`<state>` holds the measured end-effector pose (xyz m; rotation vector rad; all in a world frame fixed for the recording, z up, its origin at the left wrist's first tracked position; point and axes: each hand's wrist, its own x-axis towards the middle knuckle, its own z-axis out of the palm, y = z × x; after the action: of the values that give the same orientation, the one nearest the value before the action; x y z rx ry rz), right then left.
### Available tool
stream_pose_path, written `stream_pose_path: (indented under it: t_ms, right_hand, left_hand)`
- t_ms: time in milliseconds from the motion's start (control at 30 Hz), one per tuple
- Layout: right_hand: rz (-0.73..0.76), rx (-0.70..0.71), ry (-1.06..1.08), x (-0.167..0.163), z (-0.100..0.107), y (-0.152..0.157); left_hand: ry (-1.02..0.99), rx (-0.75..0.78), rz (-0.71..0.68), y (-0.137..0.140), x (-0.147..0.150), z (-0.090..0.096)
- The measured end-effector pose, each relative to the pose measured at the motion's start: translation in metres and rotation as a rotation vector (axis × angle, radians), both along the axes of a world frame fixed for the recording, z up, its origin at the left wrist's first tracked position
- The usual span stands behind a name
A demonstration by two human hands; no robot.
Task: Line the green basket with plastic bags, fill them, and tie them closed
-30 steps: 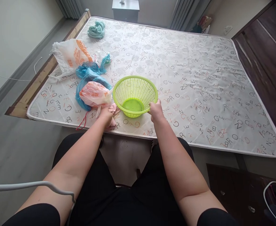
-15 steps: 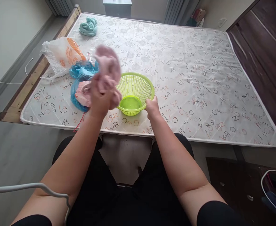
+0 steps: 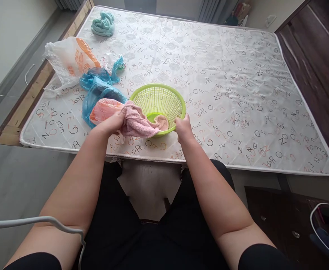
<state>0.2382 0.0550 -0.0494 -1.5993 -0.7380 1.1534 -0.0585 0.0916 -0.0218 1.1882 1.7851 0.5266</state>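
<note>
A pink towel is gripped at its left end by my left hand. It drapes over the near left rim of a green plastic basket, and its other end curls inside on the basket's floor. My right hand is closed on the basket's right rim, the thumb near the top edge. Just left of and behind my left hand lies a pink-orange plastic bag, partly covered by that hand, against a crumpled blue plastic bag.
The basket stands near the front edge of a letter-printed mattress. A white and orange plastic bag lies at the left, with a rolled mint-green towel at the far left corner. A wooden bed frame runs along the left side.
My left hand has lowered the pink towel from above the bags, so part of it now lies in the basket. My right hand still holds the rim.
</note>
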Motion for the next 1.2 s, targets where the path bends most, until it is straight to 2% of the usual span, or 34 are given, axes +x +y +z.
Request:
stream_pose_path:
  t_ms: [67, 100, 300, 433, 500, 567, 633, 667, 733, 833, 867, 933, 1000, 1100, 1200]
  right_hand:
    - [0.008, 0.005, -0.015, 0.001, -0.002, 0.001]
    - [0.007, 0.006, -0.017, 0.001, -0.002, 0.001]
    - [-0.039, -0.055, -0.011, 0.004, 0.001, 0.002]
    - [-0.012, -0.023, -0.031, 0.002, 0.0, 0.001]
    - [0.005, -0.007, -0.034, 0.001, -0.001, 0.001]
    - [0.013, 0.0, -0.029, 0.0, -0.002, 0.001]
    - [0.018, -0.004, -0.034, 0.0, -0.001, 0.001]
    - [0.02, -0.009, -0.041, 0.0, -0.001, 0.001]
    - [0.021, -0.021, -0.051, 0.001, -0.001, 0.001]
    - [0.023, -0.022, -0.049, 0.003, -0.003, 0.002]
    - [0.025, -0.019, -0.048, 0.003, -0.003, 0.002]
    - [0.031, -0.011, -0.05, 0.004, -0.004, 0.003]
    - [0.027, -0.014, -0.058, 0.004, -0.004, 0.003]
    - [0.015, -0.03, -0.057, 0.003, -0.001, 0.002]
    - [-0.006, -0.046, -0.042, 0.003, 0.003, 0.002]
  left_hand:
    - [-0.167, -0.239, -0.035, 0.002, -0.005, 0.0]
    - [-0.245, -0.278, -0.033, 0.004, -0.005, 0.002]
    - [-0.563, -0.007, 0.127, 0.017, 0.0, 0.021]
    - [-0.674, 0.192, 0.069, 0.004, 0.007, 0.044]
    - [-0.671, 0.215, -0.007, -0.01, 0.015, 0.059]
    - [-0.613, 0.107, -0.085, -0.022, 0.024, 0.072]
    - [-0.563, 0.086, -0.105, -0.028, 0.033, 0.077]
    - [-0.544, 0.132, -0.086, -0.028, 0.036, 0.076]
    - [-0.498, 0.316, 0.019, -0.022, 0.036, 0.067]
    - [-0.301, 0.585, 0.235, -0.004, 0.024, 0.043]
    - [-0.191, 0.592, 0.255, 0.002, 0.019, 0.033]
    - [-0.021, 0.448, 0.176, 0.01, 0.009, 0.017]
    - [0.01, 0.299, 0.084, 0.013, 0.005, 0.005]
    - [-0.058, 0.26, 0.118, 0.015, 0.013, 0.001]
    - [-0.307, 0.235, 0.246, 0.016, 0.022, 0.008]
